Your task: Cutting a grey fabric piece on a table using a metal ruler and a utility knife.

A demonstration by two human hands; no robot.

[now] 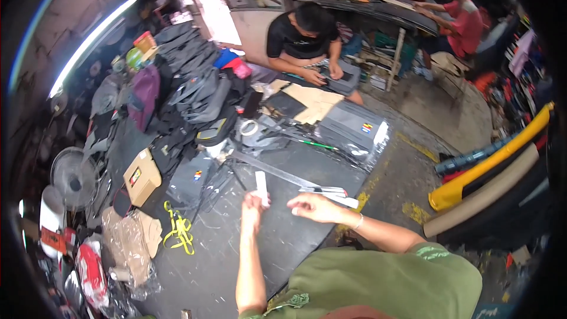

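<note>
My left hand [254, 203] is closed on a short flat white strip [261, 184], which stands up from the fingers above the dark table. To its right, my right hand [316, 207] hovers with its fingers loosely curved and slightly apart, and nothing shows in them. Just beyond the right hand lie several white strips [346, 201] and a thin dark-and-red item [331, 190] at the table's right edge. A long metal ruler [277, 167] runs diagonally across the table beyond both hands.
A pile of dark backpacks [192, 77] covers the far left. Yellow cord [179, 228] and a cardboard box [142, 176] lie on the left. Plastic-wrapped grey bags [354, 127] are at the far right. Across the table sits a person in black [304, 38]; fabric rolls [490, 159] lean right.
</note>
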